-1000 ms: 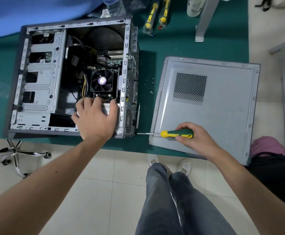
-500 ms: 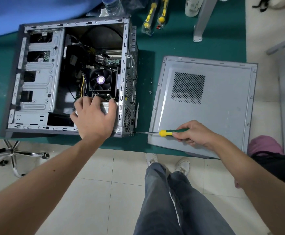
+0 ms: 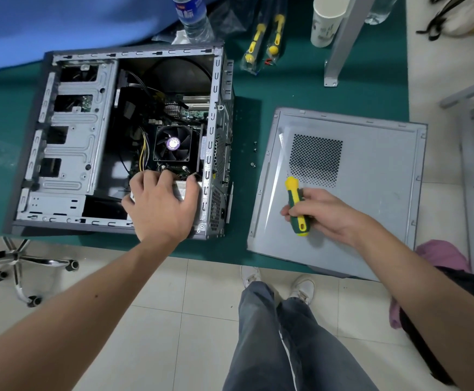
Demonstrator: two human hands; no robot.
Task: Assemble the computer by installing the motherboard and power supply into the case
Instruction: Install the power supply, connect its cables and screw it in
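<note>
- Head view: the case (image 3: pixel 69 142) lies on its side on the green desk (image 3: pixel 258 88), open side up.
- The motherboard (image 3: pixel 190 110) sits inside the case, on the side toward the rear wall; its cooler fan (image 3: pixel 173 143) faces up at the middle of the opening.
- The power supply (image 3: pixel 183 190) is a grey box inside the case, in the near rear corner, just below the cooler fan.
- The left hand (image 3: pixel 159 206) reaches into the case and rests on the power supply; its fingers curl over the far edge of the box, so this grip is closed on the power supply.
- The side panel (image 3: pixel 371 187) lies flat on the desk to the right of the case, apart from it, with its near edge overhanging the desk.
- The right hand (image 3: pixel 324 211) hovers over the side panel; its grip is closed around the green and yellow handle of the screwdriver (image 3: pixel 296 206). The shaft of the tool cannot be made out.
- Loose screws (image 3: pixel 254 156) lie on the desk between the case and the side panel.
- Beyond the case stand a water bottle (image 3: pixel 193 18) and a paper cup (image 3: pixel 327 19); bagged screwdrivers (image 3: pixel 262 40) lie between them.
</note>
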